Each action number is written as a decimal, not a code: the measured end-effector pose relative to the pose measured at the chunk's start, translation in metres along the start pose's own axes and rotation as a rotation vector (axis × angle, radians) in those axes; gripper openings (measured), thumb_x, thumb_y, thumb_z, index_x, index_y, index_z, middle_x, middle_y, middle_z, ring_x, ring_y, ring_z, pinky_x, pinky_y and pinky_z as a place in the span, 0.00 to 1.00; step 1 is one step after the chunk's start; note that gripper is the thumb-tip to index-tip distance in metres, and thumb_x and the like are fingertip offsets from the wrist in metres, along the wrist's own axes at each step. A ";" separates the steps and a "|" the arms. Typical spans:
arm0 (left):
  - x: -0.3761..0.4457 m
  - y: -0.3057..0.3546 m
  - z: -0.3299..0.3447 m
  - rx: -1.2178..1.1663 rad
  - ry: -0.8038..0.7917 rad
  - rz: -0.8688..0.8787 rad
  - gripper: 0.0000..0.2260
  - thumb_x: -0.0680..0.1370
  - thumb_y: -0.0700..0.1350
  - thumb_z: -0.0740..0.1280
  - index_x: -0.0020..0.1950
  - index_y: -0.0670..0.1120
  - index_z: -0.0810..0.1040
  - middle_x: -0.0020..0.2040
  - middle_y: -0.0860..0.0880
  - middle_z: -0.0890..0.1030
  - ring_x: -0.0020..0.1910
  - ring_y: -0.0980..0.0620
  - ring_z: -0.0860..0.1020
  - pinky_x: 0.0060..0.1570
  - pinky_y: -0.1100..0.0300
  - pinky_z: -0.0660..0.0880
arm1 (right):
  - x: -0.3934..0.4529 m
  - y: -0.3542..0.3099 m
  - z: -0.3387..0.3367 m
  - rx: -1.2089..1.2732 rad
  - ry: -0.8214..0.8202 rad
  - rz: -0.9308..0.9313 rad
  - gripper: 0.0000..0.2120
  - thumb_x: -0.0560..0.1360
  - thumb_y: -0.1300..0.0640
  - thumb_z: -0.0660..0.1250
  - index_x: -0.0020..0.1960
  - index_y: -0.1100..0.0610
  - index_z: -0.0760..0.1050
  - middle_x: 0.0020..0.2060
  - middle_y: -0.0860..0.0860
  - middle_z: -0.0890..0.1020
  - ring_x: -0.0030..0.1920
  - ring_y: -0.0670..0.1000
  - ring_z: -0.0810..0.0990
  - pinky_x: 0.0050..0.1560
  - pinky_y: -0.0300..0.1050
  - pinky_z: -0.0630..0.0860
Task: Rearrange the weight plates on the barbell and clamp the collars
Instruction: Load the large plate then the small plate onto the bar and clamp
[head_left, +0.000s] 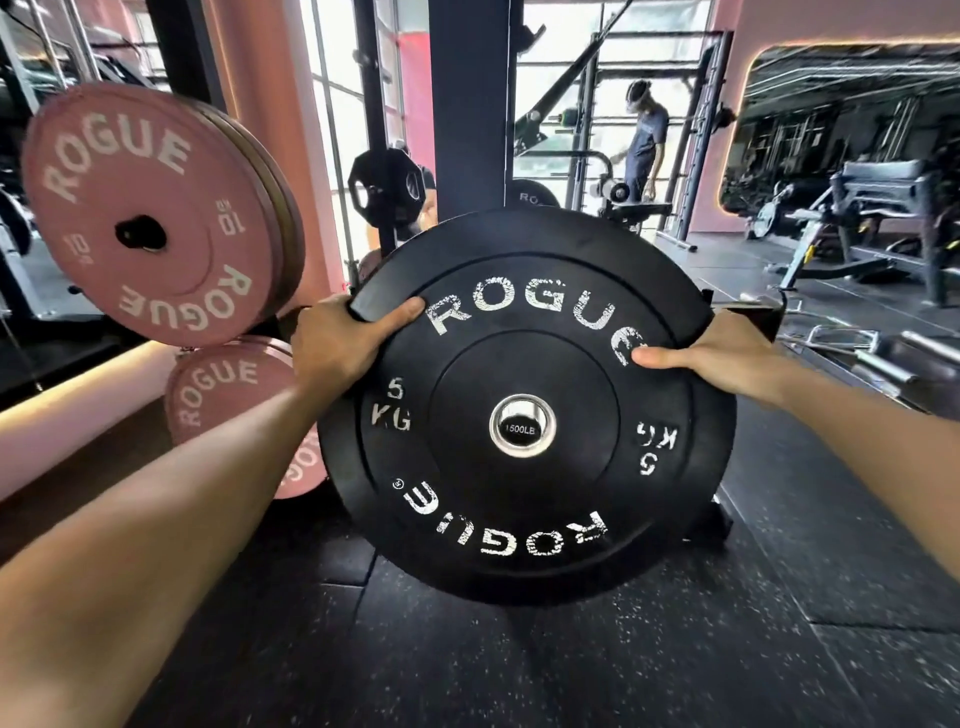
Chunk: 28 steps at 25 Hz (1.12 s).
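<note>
A black 5 kg bumper plate (524, 519) with white ROGUE lettering fills the middle of the head view, face toward me. The end of a sleeve marked 1500LB (522, 427) shows through its steel centre hole. My left hand (343, 343) grips the plate's upper left rim, thumb across the face. My right hand (722, 353) grips the upper right rim, thumb on the lettering. No collar is in sight.
Pink 10 kg ROGUE plates (145, 213) hang on a rack peg at the left, with more pink plates (228, 389) below them. A dark rack upright (467, 104) rises behind the black plate. Bars (883, 358) lie at right. A person (644, 140) stands in the background. Black rubber floor (519, 670) lies below.
</note>
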<state>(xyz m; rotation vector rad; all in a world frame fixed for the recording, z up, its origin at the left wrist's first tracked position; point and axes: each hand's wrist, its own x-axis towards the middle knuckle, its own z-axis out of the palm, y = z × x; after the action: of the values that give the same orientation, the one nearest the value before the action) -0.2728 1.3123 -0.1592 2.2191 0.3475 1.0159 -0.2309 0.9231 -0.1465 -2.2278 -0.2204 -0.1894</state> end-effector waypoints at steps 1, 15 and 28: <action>0.002 -0.004 0.006 -0.003 -0.003 -0.004 0.40 0.55 0.84 0.62 0.39 0.49 0.81 0.39 0.50 0.84 0.44 0.47 0.82 0.49 0.49 0.78 | 0.004 0.002 0.004 -0.004 0.018 0.003 0.26 0.51 0.33 0.80 0.46 0.40 0.83 0.38 0.34 0.84 0.41 0.35 0.81 0.41 0.37 0.74; -0.002 -0.031 0.037 -0.065 0.044 0.052 0.35 0.54 0.84 0.62 0.42 0.56 0.72 0.33 0.63 0.74 0.44 0.50 0.81 0.43 0.55 0.74 | 0.009 0.052 0.034 0.022 0.215 -0.057 0.43 0.48 0.30 0.80 0.58 0.48 0.75 0.51 0.42 0.82 0.54 0.45 0.79 0.53 0.45 0.75; 0.011 -0.059 0.044 -0.052 -0.285 0.148 0.46 0.56 0.60 0.84 0.63 0.45 0.62 0.63 0.46 0.72 0.64 0.45 0.72 0.61 0.48 0.70 | 0.037 0.041 0.051 -0.100 0.256 -0.006 0.53 0.48 0.42 0.85 0.62 0.46 0.56 0.57 0.52 0.63 0.67 0.58 0.65 0.68 0.57 0.66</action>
<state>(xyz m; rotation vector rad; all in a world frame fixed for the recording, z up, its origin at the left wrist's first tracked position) -0.2306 1.3412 -0.2136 2.3279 0.0306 0.7579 -0.1826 0.9415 -0.2015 -2.2746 -0.0797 -0.4949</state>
